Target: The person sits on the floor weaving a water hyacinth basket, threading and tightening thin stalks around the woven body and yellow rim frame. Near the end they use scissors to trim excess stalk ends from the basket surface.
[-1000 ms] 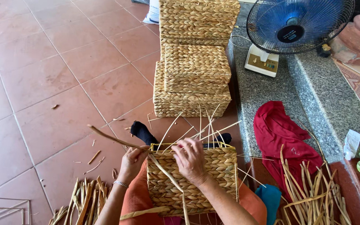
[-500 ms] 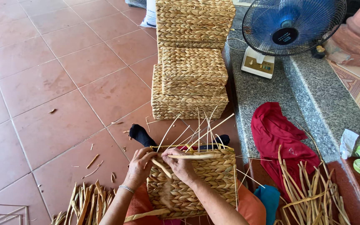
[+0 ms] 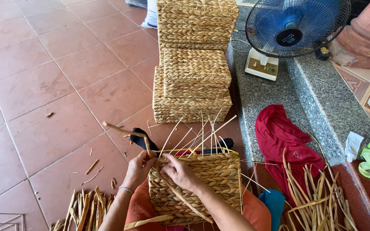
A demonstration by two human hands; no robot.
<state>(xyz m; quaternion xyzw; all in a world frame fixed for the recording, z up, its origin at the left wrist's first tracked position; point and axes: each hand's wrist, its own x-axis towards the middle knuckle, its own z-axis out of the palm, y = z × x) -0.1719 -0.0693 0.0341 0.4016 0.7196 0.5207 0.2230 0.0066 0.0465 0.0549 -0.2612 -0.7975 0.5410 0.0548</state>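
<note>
Straw-coloured weave fills our lap: the half-woven basket (image 3: 202, 184) rests on our orange-clad knees, its bare upright stakes (image 3: 202, 128) fanning above the rim. Our left hand (image 3: 138, 169) grips the basket's upper left corner, fingers closed around a long dried strand (image 3: 127, 130) that juts up and to the left over the floor. Our right hand (image 3: 180, 172) lies on the front face just beside it, fingers curled and pinching the same weave near the rim. Behind the basket stands a stack of finished baskets (image 3: 195, 64). Loose reeds (image 3: 317, 201) lie to our right, beside a red cloth (image 3: 281, 137) and below a blue fan (image 3: 294, 30).
</note>
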